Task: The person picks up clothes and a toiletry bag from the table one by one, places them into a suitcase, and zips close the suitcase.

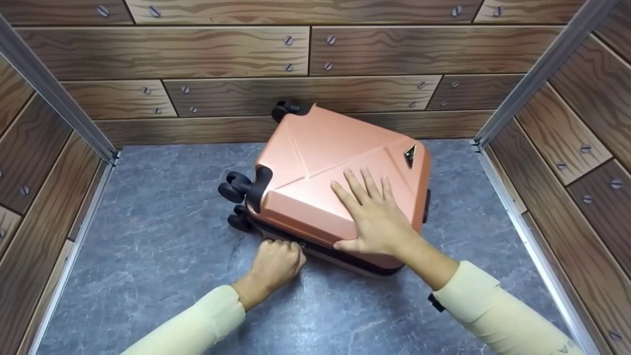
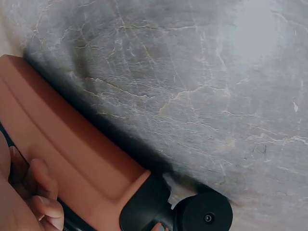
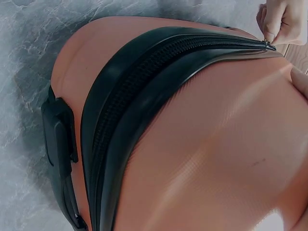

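— First, found the case [image 1: 315, 160] where?

— Located flat on the floor [image 1: 162, 256], broad face [image 1: 340, 133] up, just before the back wall [image 1: 236, 52] and between the side walls [image 1: 574, 133].

— And judged to handle how?

— Rated as stiff and hard-shelled, unlikely to dent under light pressure. Expected a smooth, somewhat slippery finish, apt to slide under a sideways pull unless braced. Could not tell the weight, with any contents hidden. Assumed free-turning wheels [image 1: 229, 193], therefore rejected as a hold.

— Recommended taking hold where?

— For lifting, selected the black handle [image 3: 60, 137] on the end opposite the wheels. For steadying, selected the broad face, pressed flat. For the zip [image 3: 115, 101], selected the small pull [image 3: 268, 45], pinched lightly.

— Recorded which heading?

— Noted the wheels at left and slightly farther off, the handle end at right and slightly nearer. Traced the long axis on a slant, from far left to near right. Marked the badge [image 1: 410, 156] by the far corner of the handle end.

— Lastly, checked the hands?

— Saw both well apart in posture. Observed the left hand [image 1: 278, 261] curled at the near long side, pinching the pull. Observed the right hand [image 1: 373, 217] laid on the broad face, fingers spread, gripping nothing. In the left wrist view, made out curled fingers only, not the pull.
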A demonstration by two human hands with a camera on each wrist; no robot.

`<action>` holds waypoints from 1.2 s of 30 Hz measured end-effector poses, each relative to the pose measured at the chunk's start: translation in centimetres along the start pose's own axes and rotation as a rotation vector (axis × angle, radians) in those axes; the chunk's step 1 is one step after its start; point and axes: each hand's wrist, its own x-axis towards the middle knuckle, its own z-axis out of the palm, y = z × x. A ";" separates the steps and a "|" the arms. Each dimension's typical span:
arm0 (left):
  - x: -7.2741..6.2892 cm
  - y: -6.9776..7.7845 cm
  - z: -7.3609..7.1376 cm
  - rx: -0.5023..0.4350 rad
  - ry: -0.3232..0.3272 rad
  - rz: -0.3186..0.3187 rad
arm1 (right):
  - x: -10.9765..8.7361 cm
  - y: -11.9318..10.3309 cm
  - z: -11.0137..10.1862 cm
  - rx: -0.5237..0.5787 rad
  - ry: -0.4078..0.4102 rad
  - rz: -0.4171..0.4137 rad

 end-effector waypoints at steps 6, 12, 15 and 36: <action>0.1 -0.1 0.4 -0.002 0.016 0.031 | -0.2 0.2 0.1 0.002 0.014 0.004; 0.0 -0.4 0.5 -0.013 0.017 0.061 | -0.1 0.2 0.1 0.003 0.007 0.007; -0.1 -0.7 0.5 -0.017 0.019 0.065 | 0.0 0.1 0.1 0.002 0.005 0.003; -0.6 -1.6 -0.1 -0.011 -0.020 0.097 | -0.2 -0.2 -0.1 0.019 0.000 0.006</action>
